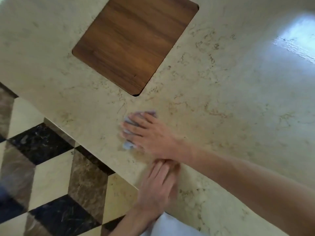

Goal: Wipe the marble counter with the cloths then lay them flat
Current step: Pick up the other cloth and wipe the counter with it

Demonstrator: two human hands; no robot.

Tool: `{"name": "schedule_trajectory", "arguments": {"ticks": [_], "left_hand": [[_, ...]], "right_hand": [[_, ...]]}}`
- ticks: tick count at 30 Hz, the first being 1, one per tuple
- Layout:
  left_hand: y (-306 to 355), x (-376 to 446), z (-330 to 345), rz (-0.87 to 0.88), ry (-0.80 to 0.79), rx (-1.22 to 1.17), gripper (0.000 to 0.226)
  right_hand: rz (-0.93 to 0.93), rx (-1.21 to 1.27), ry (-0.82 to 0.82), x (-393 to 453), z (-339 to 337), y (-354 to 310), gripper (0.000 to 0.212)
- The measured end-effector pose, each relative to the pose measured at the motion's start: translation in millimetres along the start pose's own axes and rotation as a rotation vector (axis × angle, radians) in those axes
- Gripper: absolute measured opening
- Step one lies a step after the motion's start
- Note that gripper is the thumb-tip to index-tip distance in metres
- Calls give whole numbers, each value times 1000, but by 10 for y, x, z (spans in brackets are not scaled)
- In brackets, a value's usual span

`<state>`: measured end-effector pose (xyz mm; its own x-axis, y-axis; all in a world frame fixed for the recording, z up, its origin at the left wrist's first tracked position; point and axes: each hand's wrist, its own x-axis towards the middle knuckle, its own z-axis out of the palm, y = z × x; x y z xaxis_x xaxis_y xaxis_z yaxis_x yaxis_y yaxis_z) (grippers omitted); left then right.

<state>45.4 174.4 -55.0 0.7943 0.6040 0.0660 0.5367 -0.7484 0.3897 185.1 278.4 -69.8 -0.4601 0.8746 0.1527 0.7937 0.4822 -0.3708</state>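
**Right hand flat on a cloth near the counter edge**

The right hand [150, 133] reaches across the cream marble counter [221, 99] with its fingers spread, palm pressed down on a crumpled bluish-grey cloth [127, 145]. Bits of the cloth show beyond the fingertips and beside the lower fingers; the rest is hidden under the hand. The cloth lies near the counter's front edge, below the corner of a wooden board [133, 43] set flush in the marble. The left hand [158, 186] rests flat at the counter edge, fingers together, its tips tucked under the right wrist, holding nothing visible. A pale garment [168, 225] shows at the bottom. The floor [51, 176] beside the counter has cream, brown and black tiles
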Motion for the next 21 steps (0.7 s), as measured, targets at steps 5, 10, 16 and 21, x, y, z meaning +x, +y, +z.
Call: {"name": "schedule_trajectory", "arguments": {"ticks": [5, 10, 16, 21], "left_hand": [[212, 22, 154, 42, -218, 146, 63], [207, 7, 162, 31, -199, 144, 57], [219, 21, 135, 11, -190, 129, 46], [225, 38, 156, -23, -124, 111, 42]], "right_hand": [[-317, -90, -147, -51, -156, 340, 46], [95, -181, -84, 115, -341, 698, 50], [-301, -254, -228, -274, -636, 999, 51], [526, -287, -61, -386, -1094, 1917, 55]]}}
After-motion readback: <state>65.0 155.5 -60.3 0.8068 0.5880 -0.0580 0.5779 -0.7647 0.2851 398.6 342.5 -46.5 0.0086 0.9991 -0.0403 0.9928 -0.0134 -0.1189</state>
